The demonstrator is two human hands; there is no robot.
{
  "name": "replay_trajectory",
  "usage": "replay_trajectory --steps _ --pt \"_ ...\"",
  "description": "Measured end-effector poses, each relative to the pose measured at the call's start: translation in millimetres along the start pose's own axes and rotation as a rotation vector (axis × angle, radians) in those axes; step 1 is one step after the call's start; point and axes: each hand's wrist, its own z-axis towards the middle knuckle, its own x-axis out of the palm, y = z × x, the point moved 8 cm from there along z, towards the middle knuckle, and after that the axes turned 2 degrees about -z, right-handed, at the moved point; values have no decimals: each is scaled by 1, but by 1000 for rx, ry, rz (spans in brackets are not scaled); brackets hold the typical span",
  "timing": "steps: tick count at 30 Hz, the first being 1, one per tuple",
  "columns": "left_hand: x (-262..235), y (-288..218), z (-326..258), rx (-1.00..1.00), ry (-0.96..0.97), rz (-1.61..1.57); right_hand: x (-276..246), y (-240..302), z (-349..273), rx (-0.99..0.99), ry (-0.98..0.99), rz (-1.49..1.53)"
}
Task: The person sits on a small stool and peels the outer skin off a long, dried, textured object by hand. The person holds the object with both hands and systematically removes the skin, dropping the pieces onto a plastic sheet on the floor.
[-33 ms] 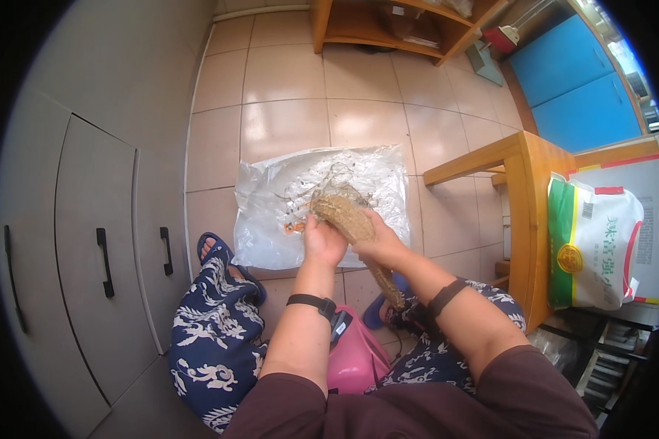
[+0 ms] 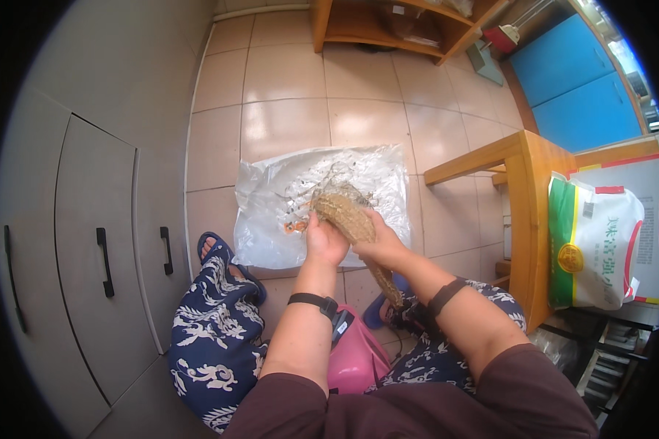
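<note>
A long, brown, fibrous dried loofah (image 2: 350, 219) slants over a crinkled clear plastic sheet (image 2: 271, 245). Its narrow end points down toward my right knee. My left hand (image 2: 326, 241) cups it from the left, near the thicker upper end, with the palm partly turned up. From the other side my right hand (image 2: 383, 243) wraps round its middle. Some fingers of both hands are hidden beneath the loofah. Dark bits and stringy scraps (image 2: 337, 175) lie on the sheet beyond it, along with a small orange piece (image 2: 294, 227).
Grey cabinets (image 2: 95, 234) with black handles stand on the left. Between my legs is a pink plastic object (image 2: 355, 358). At right, a white and green bag (image 2: 593, 245) leans by a wooden table (image 2: 520, 190). A wooden shelf (image 2: 381, 36) stands at the far side.
</note>
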Motion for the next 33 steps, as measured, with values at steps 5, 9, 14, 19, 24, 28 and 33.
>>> replay_trajectory --steps 5,9,14,19,24,28,33 --pt "-8 6 2 -13 -128 -3 1 1 3 -58 -49 -106" --pt "-4 10 2 15 -50 103 -5 5 -1 -67 -99 -90" --pt "-10 13 1 5 -113 144 -7 4 0 -77 -119 -108" --pt "-18 12 1 -13 -132 62 -3 -1 4 -50 -107 -118" --pt "-17 9 1 48 -95 137 3 -9 2 66 -29 -161" --pt "-16 9 1 50 -98 144 5 -9 2 83 -20 -104" --pt "-19 13 -3 2 -153 69 6 -7 7 34 -27 -7"
